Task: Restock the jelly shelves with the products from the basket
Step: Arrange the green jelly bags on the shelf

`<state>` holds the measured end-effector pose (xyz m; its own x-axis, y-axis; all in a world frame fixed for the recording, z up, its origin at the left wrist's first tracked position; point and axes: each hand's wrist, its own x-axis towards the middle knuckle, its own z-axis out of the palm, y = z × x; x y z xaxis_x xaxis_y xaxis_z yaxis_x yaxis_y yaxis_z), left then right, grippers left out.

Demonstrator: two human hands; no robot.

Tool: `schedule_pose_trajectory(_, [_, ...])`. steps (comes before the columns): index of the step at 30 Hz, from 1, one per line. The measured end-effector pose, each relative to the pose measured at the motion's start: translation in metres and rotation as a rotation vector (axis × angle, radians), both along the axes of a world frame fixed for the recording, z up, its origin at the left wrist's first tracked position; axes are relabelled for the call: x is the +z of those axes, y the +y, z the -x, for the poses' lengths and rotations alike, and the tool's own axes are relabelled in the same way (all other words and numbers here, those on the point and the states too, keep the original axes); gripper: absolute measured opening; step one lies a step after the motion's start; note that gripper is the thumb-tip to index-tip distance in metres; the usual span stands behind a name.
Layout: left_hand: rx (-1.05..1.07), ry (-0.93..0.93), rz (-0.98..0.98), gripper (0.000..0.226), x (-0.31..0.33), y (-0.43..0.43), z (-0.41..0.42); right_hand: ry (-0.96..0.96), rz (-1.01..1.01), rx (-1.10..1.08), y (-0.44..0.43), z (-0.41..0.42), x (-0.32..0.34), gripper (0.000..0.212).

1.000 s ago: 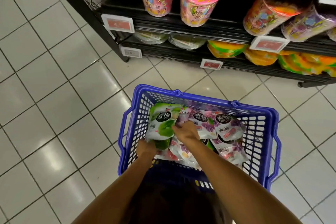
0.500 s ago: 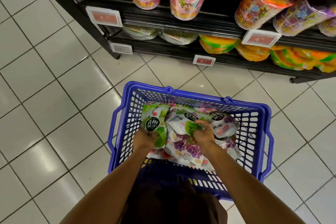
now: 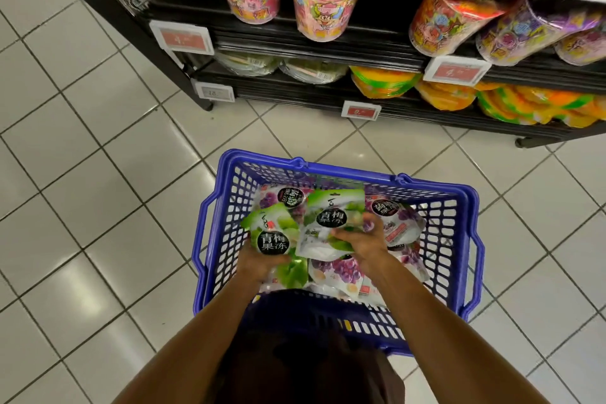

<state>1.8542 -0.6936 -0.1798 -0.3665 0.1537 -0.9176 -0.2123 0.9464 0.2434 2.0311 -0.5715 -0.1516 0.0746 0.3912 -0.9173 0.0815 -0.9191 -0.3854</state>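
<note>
Now left hand (image 3: 259,265), right hand (image 3: 364,240) grip 2 pouches (image 3: 335,210).

the left hand (image 3: 259,264) has its fingers hidden behind a green pouch (image 3: 272,234). the price tag (image 3: 183,38) is too blurred to read, and the purple tub (image 3: 583,43) is cut off by the right edge.

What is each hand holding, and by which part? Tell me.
The left hand grips one green jelly pouch by its bottom edge; the right hand grips a second green pouch by its lower right side.
</note>
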Motion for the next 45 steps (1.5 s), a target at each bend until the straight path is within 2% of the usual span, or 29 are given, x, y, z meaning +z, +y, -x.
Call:
schedule_pose_trajectory(1, [0.042,0.01,-0.043,0.083,0.007,-0.001,-0.001,0.063,0.053,-0.019,0.0,-0.006,0.005,0.09])
schedule_pose_trajectory(2, [0.079,0.004,-0.084,0.079,0.012,-0.002,-0.001,0.128,0.107,-0.007,-0.002,-0.013,0.012,0.094])
schedule_pose_trajectory(3, [0.094,-0.011,-0.109,0.076,0.023,-0.004,0.001,0.193,0.159,0.037,-0.003,-0.02,0.024,0.079])
schedule_pose_trajectory(5, [0.053,-0.029,-0.148,0.076,0.051,-0.006,0.004,0.251,0.231,0.108,-0.004,-0.032,0.057,0.037])
schedule_pose_trajectory(6, [0.016,-0.035,-0.18,0.078,0.069,-0.005,0.006,0.254,0.247,0.118,-0.007,-0.039,0.075,0.025])
schedule_pose_trajectory(8, [-0.055,-0.075,-0.221,0.085,0.112,0.003,0.011,0.283,0.252,0.106,-0.014,-0.054,0.112,0.026])
schedule_pose_trajectory(10, [-0.079,-0.126,-0.262,0.082,0.168,0.017,0.016,0.339,0.24,0.084,-0.016,-0.067,0.162,0.027])
schedule_pose_trajectory(12, [-0.055,-0.181,-0.341,0.078,0.224,0.027,0.02,0.407,0.177,0.01,-0.016,-0.077,0.211,0.019])
schedule_pose_trajectory(15, [0.0,-0.256,-0.466,0.065,0.33,0.047,0.024,0.461,0.042,-0.057,-0.008,-0.081,0.302,0.017])
schedule_pose_trajectory(19, [0.003,-0.231,-0.68,0.056,0.474,0.08,0.022,0.533,-0.134,-0.138,0.014,-0.071,0.429,0.014])
schedule_pose_trajectory(23, [-0.085,-0.119,-0.945,0.066,0.623,0.112,0.024,0.718,-0.361,-0.248,0.048,-0.063,0.551,0.033])
schedule_pose_trajectory(24, [-0.109,-0.069,-1.003,0.065,0.657,0.118,0.026,0.758,-0.407,-0.241,0.055,-0.062,0.583,0.036])
schedule_pose_trajectory(26, [-0.166,0.041,-1.107,0.056,0.724,0.132,0.032,0.775,-0.543,-0.16,0.071,-0.059,0.647,0.017])
schedule_pose_trajectory(27, [-0.202,0.079,-1.152,0.051,0.751,0.138,0.034,0.76,-0.635,-0.117,0.078,-0.057,0.673,0.018])
schedule_pose_trajectory(28, [-0.234,0.116,-1.203,0.047,0.783,0.144,0.037,0.736,-0.739,-0.067,0.086,-0.054,0.704,0.03])
schedule_pose_trajectory(30, [-0.27,0.186,-1.301,0.037,0.838,0.151,0.042,0.687,-0.951,0.013,0.098,-0.047,0.757,0.041])
schedule_pose_trajectory(35, [-0.383,0.374,-1.497,0.035,0.944,0.162,0.059,0.553,-1.292,0.083,0.118,-0.031,0.864,0.05])
schedule_pose_trajectory(38, [-0.382,0.457,-1.586,0.035,0.993,0.168,0.069,0.573,-1.448,0.097,0.127,-0.02,0.918,0.041])
schedule_pose_trajectory(45, [-0.361,0.472,-1.745,0.045,1.082,0.187,0.107,0.53,-1.679,0.078,0.139,0.012,1.019,0.038])
